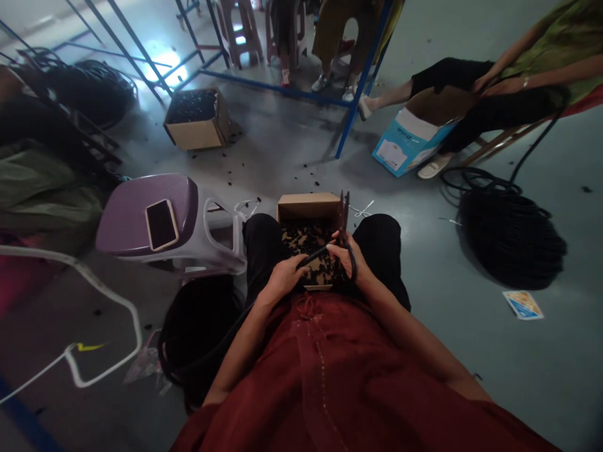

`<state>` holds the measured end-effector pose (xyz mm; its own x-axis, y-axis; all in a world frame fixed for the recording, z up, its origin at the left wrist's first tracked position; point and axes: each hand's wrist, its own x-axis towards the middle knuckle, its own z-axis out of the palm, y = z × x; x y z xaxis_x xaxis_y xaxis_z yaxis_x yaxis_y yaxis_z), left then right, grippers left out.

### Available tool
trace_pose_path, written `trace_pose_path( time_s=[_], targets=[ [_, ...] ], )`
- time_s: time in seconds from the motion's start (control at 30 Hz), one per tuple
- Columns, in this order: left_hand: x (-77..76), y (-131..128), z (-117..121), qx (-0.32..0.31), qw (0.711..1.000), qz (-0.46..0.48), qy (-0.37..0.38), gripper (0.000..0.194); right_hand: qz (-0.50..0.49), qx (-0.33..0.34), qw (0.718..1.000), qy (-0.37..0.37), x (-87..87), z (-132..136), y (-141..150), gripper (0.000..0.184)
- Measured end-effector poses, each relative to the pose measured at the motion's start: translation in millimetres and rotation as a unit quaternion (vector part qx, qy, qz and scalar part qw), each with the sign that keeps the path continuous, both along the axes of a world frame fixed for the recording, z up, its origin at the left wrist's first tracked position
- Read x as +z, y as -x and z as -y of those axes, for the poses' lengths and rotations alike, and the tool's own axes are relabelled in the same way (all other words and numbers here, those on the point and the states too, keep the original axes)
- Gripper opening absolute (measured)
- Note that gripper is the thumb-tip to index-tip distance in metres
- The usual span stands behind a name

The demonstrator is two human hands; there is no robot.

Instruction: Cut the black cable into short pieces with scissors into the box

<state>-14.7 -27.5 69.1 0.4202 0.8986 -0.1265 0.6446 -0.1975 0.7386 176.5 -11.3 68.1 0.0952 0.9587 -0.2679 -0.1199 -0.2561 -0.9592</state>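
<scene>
My left hand (284, 276) is closed around a black rubber-like cord (313, 256), close to its end. In my right hand (349, 254) is a pair of scissors (345, 216), blades pointing away from me and slightly apart. Fingertips of the right hand also touch the end of the cord. Both hands are above an open cardboard box (308, 199) between my knees, with many small black pieces inside. From the left hand the cord runs back under my left forearm toward a black coil (202, 320) on the floor.
A purple stool (127, 216) at my left carries a phone (161, 224). Ahead stand a box of black pieces (195, 122) and a blue table frame (351, 125). At right, a seated person's hands are over a blue-white box (400, 141), near a large cord coil (511, 232).
</scene>
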Motion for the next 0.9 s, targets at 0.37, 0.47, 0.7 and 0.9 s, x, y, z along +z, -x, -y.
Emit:
trace_pose_path(
  time_s=[0.37,0.47,0.7,0.9],
  targets=[
    [-14.3,-11.2,-4.0,0.047,0.996,0.006,-0.082,0.031,0.037,0.011,0.999,-0.009,-6.0,-1.5,1.5,0.038],
    [-20.0,-3.6,-8.9,0.038,0.995,0.030,-0.085,0.031,0.083,0.042,0.996,-0.003,-13.5,3.4,0.3,0.037],
    [-15.6,20.5,-20.7,0.082,0.991,0.065,-0.084,0.030,0.203,0.158,0.965,0.057,-21.2,36.4,-15.5,0.043],
    [-15.7,25.5,-23.6,0.079,0.991,0.085,-0.069,0.030,0.291,0.264,0.918,0.049,-19.4,60.3,-21.2,0.043]
  ],
)
